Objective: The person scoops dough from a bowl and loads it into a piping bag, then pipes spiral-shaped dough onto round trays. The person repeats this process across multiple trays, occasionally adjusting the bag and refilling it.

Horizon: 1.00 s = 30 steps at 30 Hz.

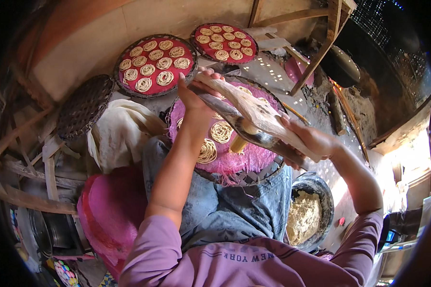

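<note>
With both hands I grip a wooden hand press [251,107], made of a pale upper bar and a dark lower bar that lie close together at a slant. My left hand [192,95] is closed around its far left end. Around the near right end my right hand [313,138] is wrapped, fingertips showing below the bars. A yellowish cylinder [237,144] sticks out under the press, just above the pink cloth [258,160] of a round woven tray on my lap. Coiled dough strands [221,132] lie on that cloth; others are partly hidden by the press and my left arm.
Two round trays with red cloth and several coils, one left [156,91] and one right [246,62], stand beyond. A black basin [326,205] of dough [304,217] is at my right. Left are an empty woven tray [86,107], pale cloth [122,134] and pink fabric [117,205].
</note>
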### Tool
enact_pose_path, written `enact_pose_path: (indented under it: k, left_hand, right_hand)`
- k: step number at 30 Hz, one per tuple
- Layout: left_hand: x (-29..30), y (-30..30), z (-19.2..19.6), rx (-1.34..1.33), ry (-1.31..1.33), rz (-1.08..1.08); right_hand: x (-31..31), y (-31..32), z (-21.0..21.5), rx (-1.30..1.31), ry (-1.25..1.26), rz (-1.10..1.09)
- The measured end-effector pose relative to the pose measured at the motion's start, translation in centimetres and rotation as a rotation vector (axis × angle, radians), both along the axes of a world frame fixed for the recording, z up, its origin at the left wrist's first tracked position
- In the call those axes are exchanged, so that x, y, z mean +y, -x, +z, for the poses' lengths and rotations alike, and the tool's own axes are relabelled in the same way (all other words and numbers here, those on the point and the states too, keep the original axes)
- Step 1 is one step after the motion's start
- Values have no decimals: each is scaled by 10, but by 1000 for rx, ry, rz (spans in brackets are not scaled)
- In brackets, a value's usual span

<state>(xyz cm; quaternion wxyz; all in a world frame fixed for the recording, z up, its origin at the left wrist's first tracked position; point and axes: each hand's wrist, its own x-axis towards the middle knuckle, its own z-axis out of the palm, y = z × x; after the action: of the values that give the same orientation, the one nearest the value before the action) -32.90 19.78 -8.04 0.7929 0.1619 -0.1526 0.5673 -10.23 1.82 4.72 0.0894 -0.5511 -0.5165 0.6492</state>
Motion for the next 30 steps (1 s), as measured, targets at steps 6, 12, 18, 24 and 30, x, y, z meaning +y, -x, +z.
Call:
enact_pose_path:
  k: [6,12,18,24,30]
  left_hand:
    - [-10,-11,27,55,139,119]
    - [-19,11,29,65,41,62]
    - [-16,-30,-7,20,79,42]
    - [4,-27,-27,-142,-10,-24]
    - [3,-22,-27,-216,-82,55]
  right_hand:
    - [-1,4,16,-220,-116,-127]
    - [-9,8,4,-87,-84,-83]
    - [-12,-30,-8,-219,-42,-115]
    - [12,-31,-76,364,93,-261]
    - [27,-20,-161,1060,453,-245]
